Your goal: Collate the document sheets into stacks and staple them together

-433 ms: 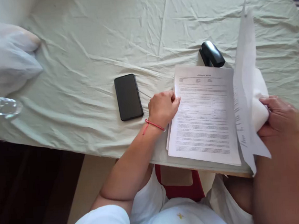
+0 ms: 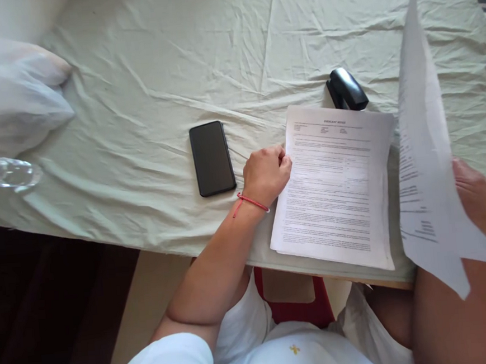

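A stack of printed sheets [image 2: 328,197] lies in front of me at the table's near edge, its corners slightly uneven. My left hand [image 2: 266,170], a red string at its wrist, is closed at the stack's left edge, thumb on the paper and fingers curled. To the right of the stack, my right hand [image 2: 476,191] holds lifted printed sheets [image 2: 425,151]. They stand nearly upright and bent, and hide most of its fingers. A black stapler or hole punch [image 2: 347,88] touches or nearly touches the stack's top edge; which tool it is I cannot tell.
A wrinkled pale green cloth [image 2: 153,54] covers the table. Left of my left hand lies a black phone [image 2: 212,158]. Farther left are a clear plastic bottle [image 2: 13,172] and a translucent white plastic bag [image 2: 13,99]. Something red [image 2: 296,301] shows below the table edge.
My right hand has carried the lifted sheets farther right, off the stack, baring its right edge. My left hand stays at the stack's left edge.
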Demonstrator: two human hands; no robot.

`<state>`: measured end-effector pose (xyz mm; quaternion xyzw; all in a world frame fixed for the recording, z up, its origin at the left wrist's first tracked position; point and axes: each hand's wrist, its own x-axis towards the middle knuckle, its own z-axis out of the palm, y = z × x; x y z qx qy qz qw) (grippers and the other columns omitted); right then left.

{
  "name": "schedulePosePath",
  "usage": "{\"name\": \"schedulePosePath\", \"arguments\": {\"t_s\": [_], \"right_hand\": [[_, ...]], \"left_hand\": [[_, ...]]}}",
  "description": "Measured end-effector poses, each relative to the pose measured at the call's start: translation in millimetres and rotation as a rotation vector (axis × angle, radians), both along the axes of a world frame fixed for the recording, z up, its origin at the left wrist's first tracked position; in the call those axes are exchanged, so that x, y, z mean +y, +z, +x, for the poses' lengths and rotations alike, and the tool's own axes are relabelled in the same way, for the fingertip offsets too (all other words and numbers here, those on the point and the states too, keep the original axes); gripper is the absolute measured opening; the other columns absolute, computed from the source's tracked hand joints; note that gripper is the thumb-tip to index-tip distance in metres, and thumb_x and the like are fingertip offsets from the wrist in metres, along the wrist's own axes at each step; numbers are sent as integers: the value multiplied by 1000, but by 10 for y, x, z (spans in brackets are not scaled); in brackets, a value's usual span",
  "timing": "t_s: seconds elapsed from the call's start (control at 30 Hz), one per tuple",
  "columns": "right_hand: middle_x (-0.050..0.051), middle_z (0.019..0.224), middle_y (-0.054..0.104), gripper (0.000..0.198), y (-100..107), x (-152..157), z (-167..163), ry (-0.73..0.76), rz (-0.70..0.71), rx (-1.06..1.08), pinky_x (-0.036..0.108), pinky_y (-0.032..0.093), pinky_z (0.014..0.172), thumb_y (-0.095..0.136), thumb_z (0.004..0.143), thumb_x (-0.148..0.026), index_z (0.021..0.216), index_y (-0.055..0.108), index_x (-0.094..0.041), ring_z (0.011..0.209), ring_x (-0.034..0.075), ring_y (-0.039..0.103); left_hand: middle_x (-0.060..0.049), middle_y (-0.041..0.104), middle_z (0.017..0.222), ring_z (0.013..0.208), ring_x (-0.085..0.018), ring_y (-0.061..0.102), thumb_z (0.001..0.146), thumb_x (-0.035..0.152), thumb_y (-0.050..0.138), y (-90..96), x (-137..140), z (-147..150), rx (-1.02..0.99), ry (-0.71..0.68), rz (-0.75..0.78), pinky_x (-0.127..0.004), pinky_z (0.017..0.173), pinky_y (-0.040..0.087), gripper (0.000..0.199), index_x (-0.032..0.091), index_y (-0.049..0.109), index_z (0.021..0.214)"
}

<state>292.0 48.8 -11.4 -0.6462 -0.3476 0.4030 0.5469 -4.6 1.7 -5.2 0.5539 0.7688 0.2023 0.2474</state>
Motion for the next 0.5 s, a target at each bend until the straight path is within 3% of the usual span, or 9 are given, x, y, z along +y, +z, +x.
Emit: {"name": "schedulePosePath", "arguments": {"t_s": [0.1,0.23,0.5], "right_hand": [[-1,66,50,13,-8,16,-21,-117,35,61,22,40,47,68,58,-14,58,56,-20,59,11,48],[-4,61,54,18,20,5,-67,-147,25,-9,20,33,40,72,50,-17,64,62,-20,53,10,46],[-6,58,56,14,-7,-114,-241,27,34,-128,18,31,40,71,58,-22,70,64,-18,48,7,41]], "left_hand": [[-7,70,78,74,-20,61,92,24,55,4,6,-1,-2,5,1,-35,72,40,20,17,70,80],[-6,68,75,73,-19,60,91,23,55,13,8,-8,-10,11,18,-34,71,38,21,17,72,80],[-2,59,66,67,-16,53,87,19,55,43,16,-33,-110,38,43,-31,67,33,20,15,69,73]]}}
